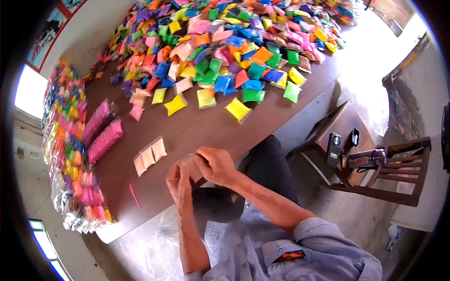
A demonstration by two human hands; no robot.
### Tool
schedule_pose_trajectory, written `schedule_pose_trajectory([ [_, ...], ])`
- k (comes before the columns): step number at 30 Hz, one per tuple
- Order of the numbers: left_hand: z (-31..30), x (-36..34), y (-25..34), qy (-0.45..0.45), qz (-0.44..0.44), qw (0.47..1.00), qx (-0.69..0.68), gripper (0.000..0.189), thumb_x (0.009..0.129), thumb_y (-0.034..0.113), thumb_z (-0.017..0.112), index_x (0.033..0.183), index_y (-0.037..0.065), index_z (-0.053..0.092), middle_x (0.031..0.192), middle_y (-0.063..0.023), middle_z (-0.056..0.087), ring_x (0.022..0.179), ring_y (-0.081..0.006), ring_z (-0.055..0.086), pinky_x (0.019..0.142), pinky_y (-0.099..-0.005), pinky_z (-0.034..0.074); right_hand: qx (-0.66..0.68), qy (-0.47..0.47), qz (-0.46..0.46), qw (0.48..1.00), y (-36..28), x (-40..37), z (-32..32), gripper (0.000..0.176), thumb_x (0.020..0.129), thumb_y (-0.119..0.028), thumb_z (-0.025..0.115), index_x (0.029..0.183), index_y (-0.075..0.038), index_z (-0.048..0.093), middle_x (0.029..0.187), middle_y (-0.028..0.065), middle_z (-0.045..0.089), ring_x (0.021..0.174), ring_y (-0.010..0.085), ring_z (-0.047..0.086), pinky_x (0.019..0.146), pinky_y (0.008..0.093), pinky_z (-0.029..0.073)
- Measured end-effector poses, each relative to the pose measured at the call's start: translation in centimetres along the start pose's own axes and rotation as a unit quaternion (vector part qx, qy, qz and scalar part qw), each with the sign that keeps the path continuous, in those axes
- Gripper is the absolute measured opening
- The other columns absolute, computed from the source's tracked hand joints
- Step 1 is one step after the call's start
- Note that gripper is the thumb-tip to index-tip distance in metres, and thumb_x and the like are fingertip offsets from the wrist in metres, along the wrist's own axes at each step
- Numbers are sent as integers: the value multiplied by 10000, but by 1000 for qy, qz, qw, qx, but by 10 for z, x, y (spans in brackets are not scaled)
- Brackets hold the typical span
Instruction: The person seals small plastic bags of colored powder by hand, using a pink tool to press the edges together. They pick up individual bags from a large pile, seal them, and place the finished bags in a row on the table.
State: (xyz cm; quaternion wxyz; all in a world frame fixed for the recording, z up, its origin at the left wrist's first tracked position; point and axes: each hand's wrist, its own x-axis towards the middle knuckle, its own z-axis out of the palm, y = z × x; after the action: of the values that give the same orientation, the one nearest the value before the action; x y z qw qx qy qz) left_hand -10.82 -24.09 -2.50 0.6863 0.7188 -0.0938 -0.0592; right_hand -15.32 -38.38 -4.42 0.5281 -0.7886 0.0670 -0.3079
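My left hand (179, 181) and my right hand (215, 165) meet at the near edge of the brown table (197, 126), both pinching one small clear packet of pale peach powder (191, 165). Most of that packet is hidden by my fingers. A row of three similar peach packets (149, 156) lies flat on the table just left of my hands. A thin pink strip (135, 195) lies near the table's front left part.
A big heap of many-coloured small packets (225, 42) covers the far half of the table. Two pink bundles (104, 133) and clear bags of mixed packets (70, 154) line the left side. A wooden chair (375, 175) with a phone and flask stands right.
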Motion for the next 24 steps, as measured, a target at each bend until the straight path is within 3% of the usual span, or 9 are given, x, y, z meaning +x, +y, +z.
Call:
schedule_pose_trajectory([
  [6,-12,6,-10,-40,2,996,79,237,1085,207,636,914,50,684,796,74,589,741,-48,481,635,-250,388,46,30,-9,998,-8,3,-3,153,1002,-179,703,965,-37,661,860,167,673,780,406,680,652,461,533],
  [8,-5,8,-12,-12,40,998,46,252,1089,216,632,923,31,673,827,56,596,786,-65,506,675,-274,421,7,-8,-25,1000,-6,2,-3,190,1016,-218,696,948,-45,656,853,159,674,772,402,671,647,472,528],
  [12,-6,4,1,-48,24,994,92,249,1102,235,618,1042,16,720,891,23,647,855,-88,550,736,-292,457,10,4,7,1000,-5,0,-3,238,1042,-265,673,934,-55,640,841,180,678,762,403,679,661,487,536],
  [14,3,3,6,-44,50,992,105,263,1107,242,610,1024,16,716,889,24,638,849,-86,540,722,-286,443,21,25,5,999,-4,1,-1,248,1039,-270,679,925,-54,634,838,182,677,752,408,677,655,496,533],
  [16,-9,8,-4,-69,23,988,138,295,1116,289,619,1120,25,751,979,39,671,904,-72,573,794,-260,462,37,35,-8,999,-4,1,-1,277,1044,-290,671,916,-49,626,837,182,674,753,418,675,653,501,533],
  [24,-16,14,-10,-61,21,989,132,310,1115,289,620,1130,9,750,951,25,665,874,-77,562,767,-275,461,15,-16,43,999,-3,0,1,256,1059,-290,644,960,-54,657,847,188,699,783,428,685,670,503,533],
])
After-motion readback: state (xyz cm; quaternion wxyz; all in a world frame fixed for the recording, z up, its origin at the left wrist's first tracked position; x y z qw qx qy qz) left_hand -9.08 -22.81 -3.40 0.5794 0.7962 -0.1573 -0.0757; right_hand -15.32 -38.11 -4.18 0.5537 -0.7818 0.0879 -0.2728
